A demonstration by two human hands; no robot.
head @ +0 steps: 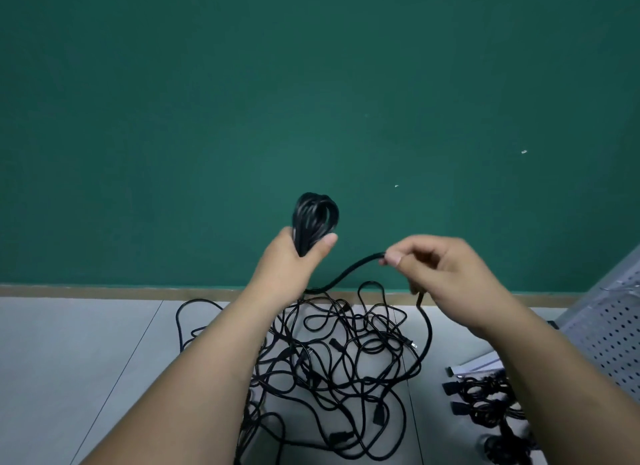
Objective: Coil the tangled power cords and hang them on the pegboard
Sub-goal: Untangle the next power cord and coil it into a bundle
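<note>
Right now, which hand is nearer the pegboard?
Right. The right hand, pinching a cord, is just left of the pegboard at the right edge. The left hand, gripping the coil, is farther left, beyond the right hand.

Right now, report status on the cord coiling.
Left grip holds coil. Right grip pinches loose cord. Tangle on floor below.

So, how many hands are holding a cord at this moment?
2. The left hand grips the coiled cord in front of the green wall; the right hand pinches a loose strand above the tangled pile on the floor. Neither hand is hidden.
</note>
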